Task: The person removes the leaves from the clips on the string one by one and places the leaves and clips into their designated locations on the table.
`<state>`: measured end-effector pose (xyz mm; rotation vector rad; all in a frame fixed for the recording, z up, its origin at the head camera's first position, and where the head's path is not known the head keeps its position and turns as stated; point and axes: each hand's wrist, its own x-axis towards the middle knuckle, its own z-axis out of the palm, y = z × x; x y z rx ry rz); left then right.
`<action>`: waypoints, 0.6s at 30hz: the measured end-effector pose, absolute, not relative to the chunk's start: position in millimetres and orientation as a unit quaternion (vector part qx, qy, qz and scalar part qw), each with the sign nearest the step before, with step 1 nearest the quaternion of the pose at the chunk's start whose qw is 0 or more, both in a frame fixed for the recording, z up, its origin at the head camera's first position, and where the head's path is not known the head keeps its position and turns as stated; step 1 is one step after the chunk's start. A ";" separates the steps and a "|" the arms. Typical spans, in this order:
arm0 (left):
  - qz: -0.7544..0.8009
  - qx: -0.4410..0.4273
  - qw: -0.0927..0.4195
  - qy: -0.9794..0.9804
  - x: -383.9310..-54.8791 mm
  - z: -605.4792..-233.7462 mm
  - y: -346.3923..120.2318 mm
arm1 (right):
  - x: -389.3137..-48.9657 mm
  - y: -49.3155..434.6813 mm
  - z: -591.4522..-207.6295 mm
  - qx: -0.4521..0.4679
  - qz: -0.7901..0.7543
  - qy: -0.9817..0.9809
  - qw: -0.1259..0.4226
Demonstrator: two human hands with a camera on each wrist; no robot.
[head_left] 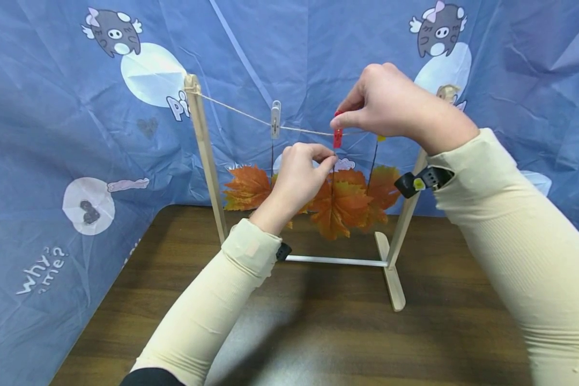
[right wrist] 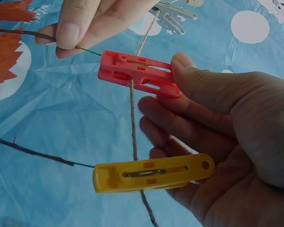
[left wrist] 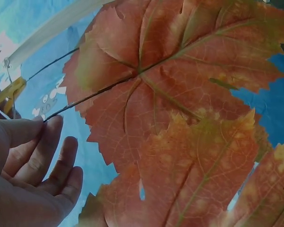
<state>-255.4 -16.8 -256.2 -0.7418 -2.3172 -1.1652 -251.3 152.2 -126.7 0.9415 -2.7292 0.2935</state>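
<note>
My right hand (head_left: 391,102) pinches the handle end of a red clothespin (right wrist: 137,75), which sits across a thin string (head_left: 236,110). The green tip of a stem meets this clothespin's jaw end in the right wrist view. Lower down, my left hand (head_left: 299,174) pinches that dark stem (left wrist: 92,97) between thumb and fingertips. Below it hangs an orange artificial maple leaf (head_left: 340,209). Beside the red one, a yellow clothespin (right wrist: 151,174) is clipped to the string with another leaf stem at its end.
A grey clothespin (head_left: 275,120) on the string's left holds another orange leaf (head_left: 247,187). Wooden posts (head_left: 205,155) carry the string, with a white bar (head_left: 338,261) low between them. The frame stands on a brown table (head_left: 347,332) before a blue printed cloth (head_left: 280,48).
</note>
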 end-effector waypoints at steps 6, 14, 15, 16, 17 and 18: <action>-0.421 -0.274 0.215 -0.838 -253.9 -258.2 -15.0 | -250.2 154.5 -124.1 0.325 0.098 -0.929 0.148; -0.403 -0.273 0.220 -0.845 -246.5 -259.9 -14.6 | -247.0 156.9 -120.4 0.301 0.101 -0.932 0.172; -0.399 -0.275 0.221 -0.846 -245.5 -260.4 -14.6 | -246.7 157.1 -119.9 0.297 0.101 -0.934 0.173; -0.395 -0.278 0.223 -0.847 -244.5 -261.1 -14.5 | -246.6 157.6 -119.4 0.294 0.101 -0.934 0.175; -0.391 -0.280 0.226 -0.847 -243.6 -261.9 -14.5 | -246.5 158.0 -118.9 0.291 0.102 -0.935 0.177; -0.389 -0.282 0.227 -0.847 -242.6 -262.8 -14.5 | -246.4 158.4 -118.5 0.289 0.104 -0.935 0.178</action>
